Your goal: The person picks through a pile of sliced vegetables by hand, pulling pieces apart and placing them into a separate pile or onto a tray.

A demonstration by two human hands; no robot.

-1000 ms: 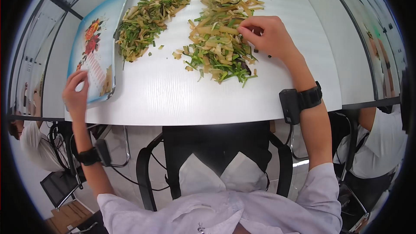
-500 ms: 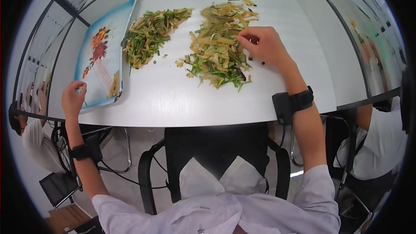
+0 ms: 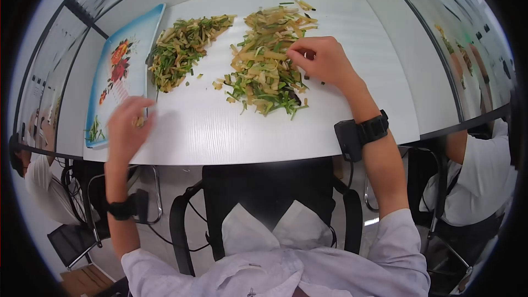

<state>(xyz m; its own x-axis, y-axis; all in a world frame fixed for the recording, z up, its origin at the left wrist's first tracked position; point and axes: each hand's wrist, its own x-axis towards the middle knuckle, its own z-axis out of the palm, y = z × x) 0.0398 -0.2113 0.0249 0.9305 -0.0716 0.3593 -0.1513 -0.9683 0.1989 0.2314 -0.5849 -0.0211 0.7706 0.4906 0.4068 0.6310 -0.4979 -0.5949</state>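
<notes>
My right hand (image 3: 324, 61) is at the right side of a large pile of cut vegetable strips (image 3: 264, 71), green and pale yellow. Its thumb and forefinger are pinched together, and a pale strip meets their tips; what lies between them is hidden. Motion blurs my left hand (image 3: 129, 129), over the near right corner of a blue-rimmed flowered tray (image 3: 113, 44). Its thumb and fingers are apart, with nothing visible held. A few thin green strips (image 3: 95, 130) lie in the tray's near left corner. A second, smaller vegetable pile (image 3: 179, 52) lies beside the tray.
Everything rests on a white table (image 3: 220, 143) with partition panels (image 3: 404, 49) around it. Small loose bits lie between the piles. A black chair (image 3: 267, 187) stands at the front edge. Other people sit beyond the side panels, a white sleeve (image 3: 478, 181) showing at right.
My left hand has moved right across the tray, its fingers spreading from a closed shape. Green strips now show in the tray corner where it was. My right hand keeps its pinch at the pile.
</notes>
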